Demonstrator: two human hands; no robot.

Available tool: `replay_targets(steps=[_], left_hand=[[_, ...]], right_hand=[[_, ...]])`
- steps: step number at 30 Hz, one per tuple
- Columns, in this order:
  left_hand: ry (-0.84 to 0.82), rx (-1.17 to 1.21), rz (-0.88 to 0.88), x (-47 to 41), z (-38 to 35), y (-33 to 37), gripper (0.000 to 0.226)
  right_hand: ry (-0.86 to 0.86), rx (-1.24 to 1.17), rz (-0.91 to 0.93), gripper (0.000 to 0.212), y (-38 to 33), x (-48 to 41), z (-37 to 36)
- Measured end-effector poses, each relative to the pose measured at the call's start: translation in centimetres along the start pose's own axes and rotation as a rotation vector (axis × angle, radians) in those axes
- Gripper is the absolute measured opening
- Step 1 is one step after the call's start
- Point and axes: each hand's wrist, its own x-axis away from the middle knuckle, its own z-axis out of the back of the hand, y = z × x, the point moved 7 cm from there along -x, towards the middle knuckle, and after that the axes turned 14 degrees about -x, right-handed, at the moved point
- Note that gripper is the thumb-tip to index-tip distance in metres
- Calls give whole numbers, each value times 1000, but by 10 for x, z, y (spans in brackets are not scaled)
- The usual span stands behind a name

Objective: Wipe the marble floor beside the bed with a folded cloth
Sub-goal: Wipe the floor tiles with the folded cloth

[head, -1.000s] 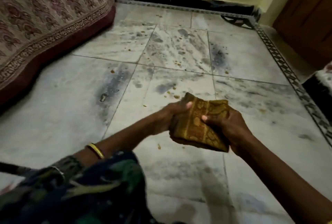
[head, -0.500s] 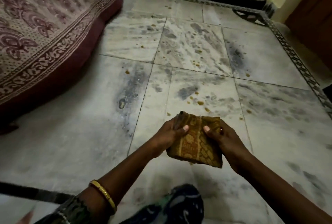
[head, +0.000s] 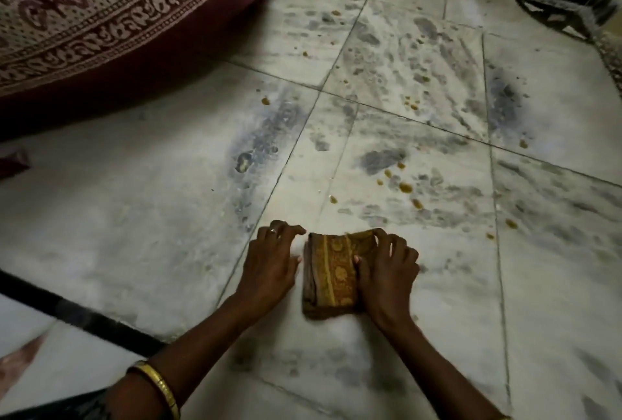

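I see the folded cloth (head: 331,273) on the marble floor (head: 134,217): left hand (head: 269,264) on the floor just left of it, right hand (head: 387,271) gripping its right edge, spots (head: 405,187) beyond it, bed (head: 101,15) far beyond-left.

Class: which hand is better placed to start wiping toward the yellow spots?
Right: the right hand grips the cloth, spots ahead on its side; the left hand rests on bare floor.

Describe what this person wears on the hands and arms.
The left hand has a ring on one finger, and a gold bangle circles its wrist. The left forearm and right forearm are bare of sleeves. The right hand shows no ring.
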Motion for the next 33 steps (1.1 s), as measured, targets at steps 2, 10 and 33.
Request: replay_targets(steps=[2,10,33], left_hand=[[18,-151,-53,-1,-8,-2,44],[-65,-377,26,10,-31,-17,56],[-101,-447,29,8,-28,-12,66]], right_hand=[[59,16,-18,56,-6,14,-9],[-58,-4,-254,95,-32,-1,-73],[-362,219,-67,99,0,-34,-50]])
